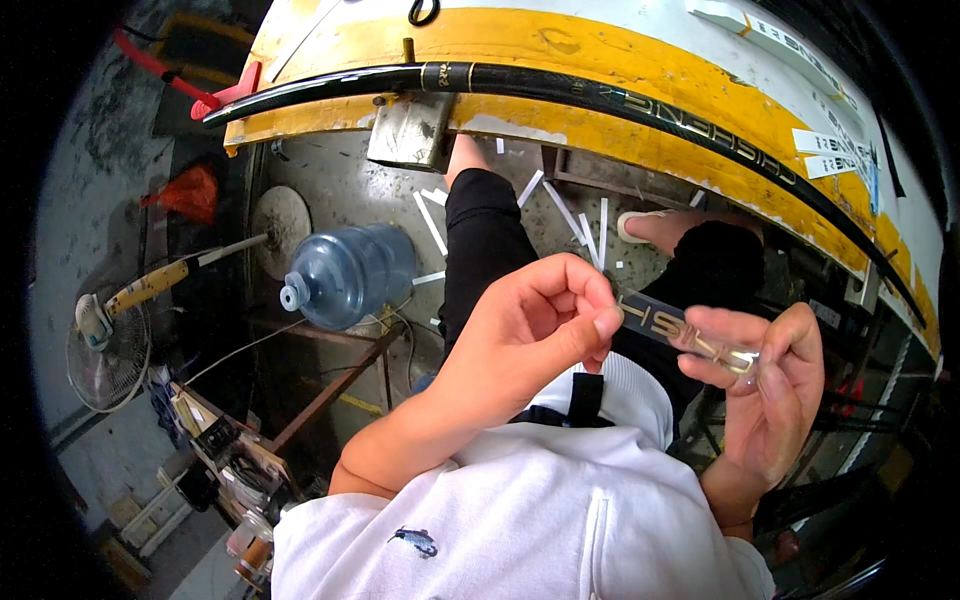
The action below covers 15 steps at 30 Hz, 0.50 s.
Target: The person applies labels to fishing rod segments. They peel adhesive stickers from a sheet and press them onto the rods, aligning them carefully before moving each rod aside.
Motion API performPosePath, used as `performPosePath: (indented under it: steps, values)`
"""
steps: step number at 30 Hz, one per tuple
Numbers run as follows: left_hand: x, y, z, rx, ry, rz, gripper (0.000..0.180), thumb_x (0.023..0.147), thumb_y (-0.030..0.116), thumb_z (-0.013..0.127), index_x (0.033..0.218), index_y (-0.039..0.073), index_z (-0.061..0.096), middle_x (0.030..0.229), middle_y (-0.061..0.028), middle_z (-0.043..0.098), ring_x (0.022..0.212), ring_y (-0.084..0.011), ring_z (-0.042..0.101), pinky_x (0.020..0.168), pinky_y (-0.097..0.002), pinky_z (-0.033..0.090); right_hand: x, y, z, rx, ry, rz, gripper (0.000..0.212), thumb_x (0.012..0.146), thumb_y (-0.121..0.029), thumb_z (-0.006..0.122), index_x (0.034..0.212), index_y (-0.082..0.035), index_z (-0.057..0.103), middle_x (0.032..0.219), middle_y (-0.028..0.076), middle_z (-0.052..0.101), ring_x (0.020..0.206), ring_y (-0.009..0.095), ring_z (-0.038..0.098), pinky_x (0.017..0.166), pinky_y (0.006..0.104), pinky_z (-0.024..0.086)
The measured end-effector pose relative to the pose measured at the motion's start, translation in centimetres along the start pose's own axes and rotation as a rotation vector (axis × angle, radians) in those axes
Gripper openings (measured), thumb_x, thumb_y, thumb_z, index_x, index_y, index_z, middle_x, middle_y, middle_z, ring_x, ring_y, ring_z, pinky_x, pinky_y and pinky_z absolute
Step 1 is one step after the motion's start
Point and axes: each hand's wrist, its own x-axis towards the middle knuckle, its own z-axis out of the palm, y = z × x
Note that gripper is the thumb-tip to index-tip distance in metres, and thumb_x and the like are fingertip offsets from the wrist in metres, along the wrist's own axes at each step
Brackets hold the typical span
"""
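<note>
A clear decal strip (660, 322) with gold lettering stretches between my two hands, above my lap. Thumb and fingertips of my left hand (540, 325) pinch its left end. Its right end, curled and shiny, lies in the bent fingers of my right hand (775, 390). Beyond my hands, a long black fishing rod section (530, 82) with gold bands and lettering lies along the near edge of the workbench (560, 35). Several white strips with dark lettering (832, 152) rest at the bench's right side.
A metal bracket (410, 130) juts from the bench edge. On the left are a large blue water bottle (350, 275), a standing fan (108, 345) and a red clamp-like piece (235, 90). White paper scraps (565, 212) litter the floor beneath the bench.
</note>
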Motion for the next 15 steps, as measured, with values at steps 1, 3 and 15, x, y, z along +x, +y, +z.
performPosePath:
  steps: [1, 3, 15]
  values:
    - [0.1, 0.1, 0.1, 0.031, 0.013, 0.019, 0.011, 0.093, 0.009, 0.064, 0.096, 0.002, 0.056, 0.083, 0.0000, 0.059, 0.074, -0.0059, 0.057, 0.068, -0.0209, 0.047, 0.1, 0.1, 0.0, -0.018, 0.070, -0.015, 0.008, 0.092, -0.005, 0.042, 0.092, 0.001, 0.036, 0.110, 0.040, 0.056, 0.099, 0.042, 0.066, 0.080, 0.0433, 0.061]
    - [0.2, 0.3, 0.4, 0.083, 0.021, 0.066, 0.011, 0.091, 0.007, 0.065, 0.095, 0.002, 0.056, 0.085, 0.0003, 0.059, 0.074, -0.0056, 0.056, 0.069, -0.0205, 0.047, 0.3, 0.2, -0.1, -0.088, 0.179, -0.039, 0.009, 0.086, 0.002, 0.045, 0.091, 0.000, 0.038, 0.105, 0.035, 0.059, 0.093, 0.036, 0.068, 0.080, 0.0424, 0.059]
    - [4.5, 1.8, 3.2, 0.612, 0.065, 0.415, 0.011, 0.085, 0.000, 0.066, 0.090, 0.001, 0.056, 0.078, 0.0006, 0.057, 0.066, -0.0049, 0.052, 0.061, -0.0193, 0.043, 3.6, 0.1, -3.7, -0.282, 0.211, -0.304, 0.015, 0.078, 0.012, 0.058, 0.089, 0.003, 0.053, 0.086, 0.016, 0.056, 0.070, 0.018, 0.059, 0.066, 0.0273, 0.054]
